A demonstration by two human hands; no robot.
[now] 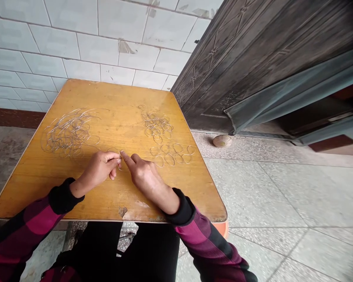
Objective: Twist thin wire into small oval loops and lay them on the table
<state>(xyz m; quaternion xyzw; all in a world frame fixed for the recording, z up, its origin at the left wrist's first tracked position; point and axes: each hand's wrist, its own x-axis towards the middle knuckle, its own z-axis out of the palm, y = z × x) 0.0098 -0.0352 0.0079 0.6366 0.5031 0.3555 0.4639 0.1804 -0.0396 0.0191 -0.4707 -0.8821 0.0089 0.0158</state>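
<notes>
Around our work on the yellow wooden tabletop [111,102] lay three groups of wire: a tangled heap of thin wire loops [69,133] to the left, a linked cluster of wire rings [157,125] ahead, and a looser row of wire rings [172,155] just beside that cluster. Nothing stood between our hands and these groups. A white tiled wall [76,43] rose behind the table, and a dark embossed door [253,58] stood to the right.

Our forearms came in from the near edge in plaid sleeves [32,223]. Our left hand [98,170] was mostly closed, pinching a thin wire ring [114,150] between thumb and forefinger at the middle of the table. Our right hand [144,174] reached in with its forefinger extended and other fingers curled; whether it gripped the wire, we could not tell. The table's near edge ran just below our wrists, while its far edge lay well beyond the rings.
</notes>
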